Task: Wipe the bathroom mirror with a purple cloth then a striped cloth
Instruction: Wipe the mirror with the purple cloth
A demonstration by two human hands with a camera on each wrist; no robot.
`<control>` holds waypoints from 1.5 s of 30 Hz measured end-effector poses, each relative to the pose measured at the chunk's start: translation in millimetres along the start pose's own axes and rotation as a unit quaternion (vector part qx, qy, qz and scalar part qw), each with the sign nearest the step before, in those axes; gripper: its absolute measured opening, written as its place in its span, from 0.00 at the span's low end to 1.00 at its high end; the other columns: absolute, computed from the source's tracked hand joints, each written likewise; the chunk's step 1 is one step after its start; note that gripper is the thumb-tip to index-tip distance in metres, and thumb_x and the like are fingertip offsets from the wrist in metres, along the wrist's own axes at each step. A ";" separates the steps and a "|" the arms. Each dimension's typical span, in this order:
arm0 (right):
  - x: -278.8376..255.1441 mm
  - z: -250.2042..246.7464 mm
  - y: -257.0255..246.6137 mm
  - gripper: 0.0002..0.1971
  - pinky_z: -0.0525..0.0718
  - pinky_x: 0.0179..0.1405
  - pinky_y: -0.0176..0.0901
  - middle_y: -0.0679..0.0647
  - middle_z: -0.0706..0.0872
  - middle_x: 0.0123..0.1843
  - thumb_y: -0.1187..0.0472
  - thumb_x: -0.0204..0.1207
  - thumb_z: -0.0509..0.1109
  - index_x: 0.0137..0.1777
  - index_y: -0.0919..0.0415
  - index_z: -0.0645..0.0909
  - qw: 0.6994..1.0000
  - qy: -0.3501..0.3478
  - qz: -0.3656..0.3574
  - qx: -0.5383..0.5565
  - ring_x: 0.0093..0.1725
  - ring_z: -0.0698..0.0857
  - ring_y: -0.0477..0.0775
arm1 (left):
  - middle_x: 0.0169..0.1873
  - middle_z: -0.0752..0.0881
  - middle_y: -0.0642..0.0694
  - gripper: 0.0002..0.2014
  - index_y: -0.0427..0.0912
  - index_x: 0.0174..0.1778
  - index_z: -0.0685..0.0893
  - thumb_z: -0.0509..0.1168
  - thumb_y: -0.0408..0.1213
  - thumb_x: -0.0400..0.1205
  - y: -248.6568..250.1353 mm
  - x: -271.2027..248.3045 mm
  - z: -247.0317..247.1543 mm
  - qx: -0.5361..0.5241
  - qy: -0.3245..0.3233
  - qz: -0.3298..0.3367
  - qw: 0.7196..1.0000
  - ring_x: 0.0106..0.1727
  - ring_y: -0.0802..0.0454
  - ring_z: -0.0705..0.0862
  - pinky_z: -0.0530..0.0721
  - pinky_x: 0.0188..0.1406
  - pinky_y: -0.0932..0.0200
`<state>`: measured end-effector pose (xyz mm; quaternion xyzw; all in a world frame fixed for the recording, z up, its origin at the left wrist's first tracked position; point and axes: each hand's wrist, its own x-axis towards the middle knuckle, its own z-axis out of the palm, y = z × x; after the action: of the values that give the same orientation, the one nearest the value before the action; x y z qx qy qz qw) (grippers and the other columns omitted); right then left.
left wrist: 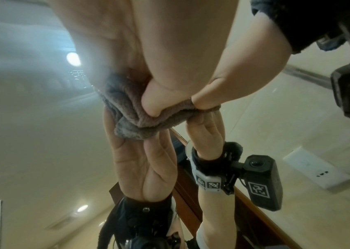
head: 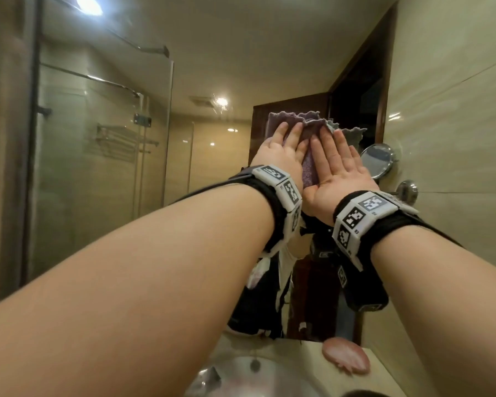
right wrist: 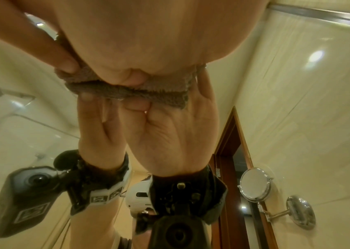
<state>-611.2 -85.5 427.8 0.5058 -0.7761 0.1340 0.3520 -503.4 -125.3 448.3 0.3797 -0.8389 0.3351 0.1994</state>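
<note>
The purple cloth [head: 309, 167] is spread flat high on the bathroom mirror [head: 121, 173]. My left hand [head: 284, 147] presses on its left part with straight fingers. My right hand [head: 335, 164] lies flat on its right part, close beside the left. In the left wrist view my thumb pushes the bunched cloth [left wrist: 131, 109] against the glass, and the hands' reflection shows below it. The right wrist view shows my palm [right wrist: 159, 42] over the cloth's lower edge [right wrist: 127, 91]. A pink, faintly striped cloth [head: 345, 358] lies on the counter below.
A round magnifying mirror [head: 378, 160] on a chrome wall mount [head: 408, 190] sticks out just right of my right hand. The tiled side wall [head: 455, 124] is close on the right. The sink basin [head: 241, 379] sits below my arms.
</note>
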 end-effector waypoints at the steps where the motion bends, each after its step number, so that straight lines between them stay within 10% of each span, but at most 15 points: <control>1: 0.6 0.0 2.3 0.40 0.25 0.73 0.44 0.47 0.23 0.79 0.46 0.78 0.50 0.78 0.53 0.25 1.000 0.002 0.000 -0.001 0.77 0.25 0.48 | 0.80 0.33 0.39 0.36 0.40 0.81 0.35 0.48 0.51 0.86 3.0 1.3 -1.5 0.003 -0.004 -0.003 1.000 0.81 0.39 0.35 0.45 0.80 0.48; 15: 28.2 -18.2 -33.0 0.41 0.28 0.78 0.50 0.52 0.25 0.80 0.45 0.80 0.51 0.80 0.57 0.27 0.999 0.026 -0.022 -0.011 0.78 0.25 0.54 | 0.80 0.32 0.43 0.40 0.41 0.81 0.33 0.52 0.52 0.84 -41.3 5.7 -3.6 0.007 0.018 -0.034 0.999 0.81 0.44 0.34 0.43 0.79 0.52; 45: 95.4 -25.3 -357.3 0.38 0.26 0.74 0.54 0.53 0.30 0.82 0.43 0.80 0.47 0.81 0.58 0.31 0.980 0.092 -0.177 -0.018 0.79 0.29 0.57 | 0.80 0.34 0.38 0.31 0.35 0.80 0.33 0.42 0.42 0.87 -322.4 -83.1 110.0 0.064 -0.047 -0.199 0.977 0.82 0.43 0.39 0.43 0.81 0.51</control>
<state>-309.5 -298.8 458.1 0.6146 -0.6406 0.1018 0.4489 -211.2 -319.0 455.3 0.5666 -0.7318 0.3231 0.1977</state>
